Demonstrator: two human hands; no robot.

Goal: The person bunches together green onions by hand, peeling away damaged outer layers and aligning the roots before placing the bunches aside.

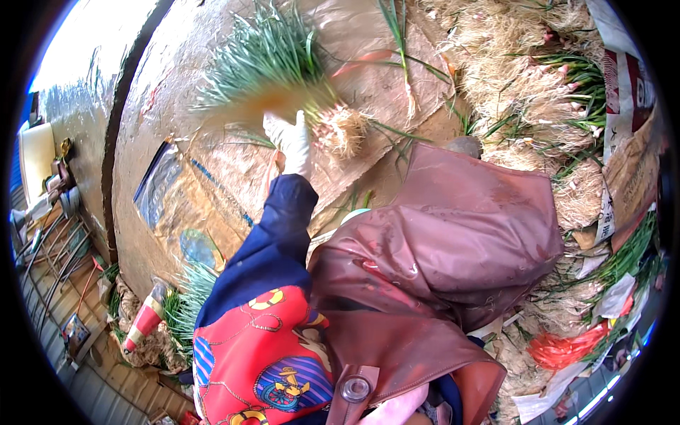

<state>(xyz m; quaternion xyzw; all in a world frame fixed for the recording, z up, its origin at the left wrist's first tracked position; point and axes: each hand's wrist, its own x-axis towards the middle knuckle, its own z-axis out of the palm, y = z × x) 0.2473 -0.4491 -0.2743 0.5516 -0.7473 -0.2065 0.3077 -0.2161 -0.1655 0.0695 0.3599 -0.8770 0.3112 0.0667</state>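
My left hand [289, 144], in a white glove and dark blue sleeve, reaches up to a thick bunch of spring onions [273, 53]. The bunch lies on a brown sheet [212, 113], its leaves pointing up and left. Its pale, stringy roots [343, 133] are just right of the hand. A blurred brown smear covers most of the fingers, so whether they grip the bunch is unclear. One finger and the thumb show as white tips beside the stems. My right hand is out of view. Loose spring onions [406, 78] and a blurred red strip [365, 60] lie to the right.
A brown apron [453, 219] covers my knees. Piled spring onions with matted roots [510, 92] line the right side, near red plastic ties [567, 348]. At left lie a clear plastic bag [173, 205], more green leaves [195, 297], a red-and-white bottle [145, 319] and hoses [53, 244].
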